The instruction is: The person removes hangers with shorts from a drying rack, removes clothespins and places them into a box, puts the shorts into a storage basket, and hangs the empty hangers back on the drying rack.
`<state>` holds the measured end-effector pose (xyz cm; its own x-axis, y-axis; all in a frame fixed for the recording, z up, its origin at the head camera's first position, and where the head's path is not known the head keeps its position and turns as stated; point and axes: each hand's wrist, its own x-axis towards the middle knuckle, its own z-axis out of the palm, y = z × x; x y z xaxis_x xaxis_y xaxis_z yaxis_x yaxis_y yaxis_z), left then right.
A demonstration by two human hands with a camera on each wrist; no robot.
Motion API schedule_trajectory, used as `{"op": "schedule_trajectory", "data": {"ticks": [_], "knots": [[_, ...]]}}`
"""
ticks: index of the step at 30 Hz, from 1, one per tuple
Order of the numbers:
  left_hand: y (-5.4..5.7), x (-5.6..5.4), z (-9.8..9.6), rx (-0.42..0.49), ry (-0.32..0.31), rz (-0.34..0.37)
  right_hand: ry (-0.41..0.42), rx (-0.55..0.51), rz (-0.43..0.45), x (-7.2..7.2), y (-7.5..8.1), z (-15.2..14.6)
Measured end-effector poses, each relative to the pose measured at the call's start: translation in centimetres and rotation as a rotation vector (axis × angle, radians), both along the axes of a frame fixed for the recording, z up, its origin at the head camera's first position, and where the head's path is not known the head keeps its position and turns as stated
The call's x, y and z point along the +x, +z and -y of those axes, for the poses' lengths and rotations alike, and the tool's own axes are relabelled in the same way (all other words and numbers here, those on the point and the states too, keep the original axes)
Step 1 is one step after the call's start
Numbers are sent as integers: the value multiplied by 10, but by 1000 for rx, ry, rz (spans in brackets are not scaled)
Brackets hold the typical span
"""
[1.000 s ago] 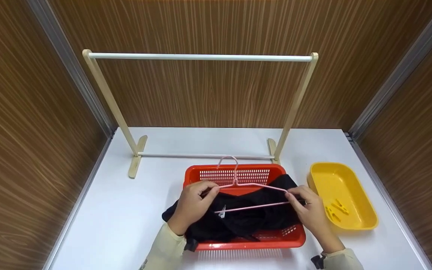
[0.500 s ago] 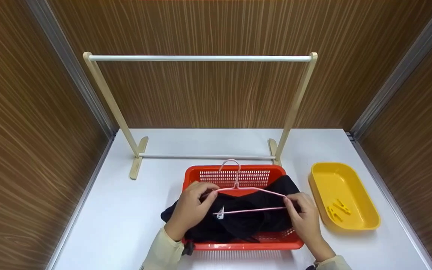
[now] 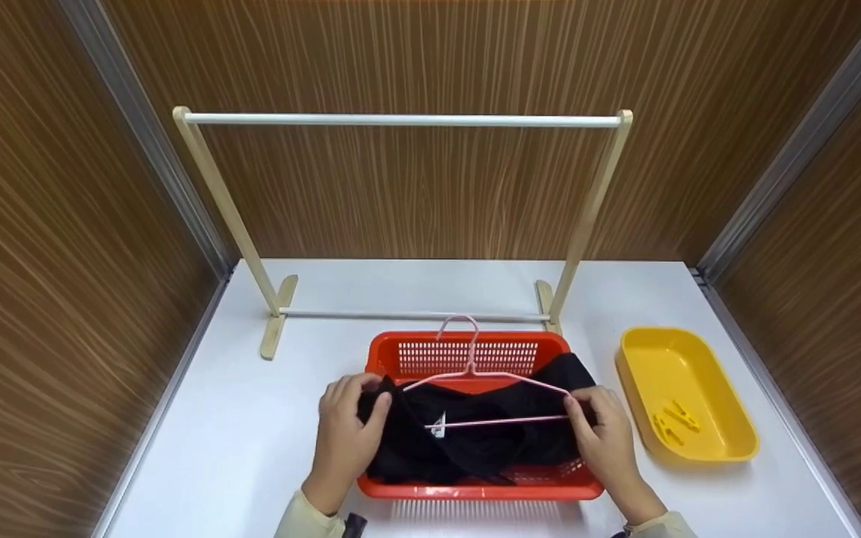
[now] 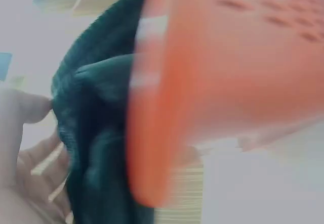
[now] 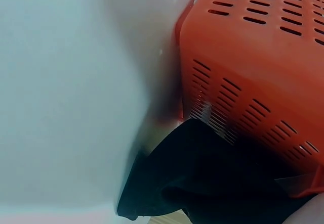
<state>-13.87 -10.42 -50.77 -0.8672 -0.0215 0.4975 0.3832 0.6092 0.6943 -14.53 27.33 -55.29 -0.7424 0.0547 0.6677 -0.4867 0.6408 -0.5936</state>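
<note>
A pink wire hanger (image 3: 471,368) lies over a black garment (image 3: 412,452) in a red plastic basket (image 3: 475,492). Its hook points toward the rack, and a white label (image 3: 439,426) shows near the lower bar. At the basket's left side, my left hand (image 3: 348,427) pinches a raised edge of the garment between thumb and fingers. In the left wrist view, dark cloth (image 4: 98,133) hangs beside that hand's fingers (image 4: 48,158). My right hand (image 3: 606,433) pinches the hanger's right end; the black cloth (image 5: 202,178) reaches past the basket's side in the right wrist view.
Behind the basket stands a wooden rack with a white top rod (image 3: 400,119) and a lower rod (image 3: 415,315). To the right is a yellow tray (image 3: 735,453) holding yellow clothespins (image 3: 681,415). Wood-grain panels (image 3: 400,194) enclose the white table (image 3: 251,418) on three sides.
My left hand has let go of the hanger's left side, moved left, and taken the garment's edge, lifting it beside the hanger. The right hand has kept its hold, shifting slightly down and left.
</note>
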Motion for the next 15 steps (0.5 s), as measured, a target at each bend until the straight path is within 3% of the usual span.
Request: {"op": "schedule_trajectory", "data": {"ticks": [7, 11, 15], "knots": [[-28, 3, -3, -79, 128, -49, -28, -7, 2, 1, 0, 1], [-40, 7, -8, -159, 157, -74, -46, -31, 25, 2, -3, 0], [-44, 8, -12, -200, 171, -51, -57, -38, 24, 2, -3, -1]]}}
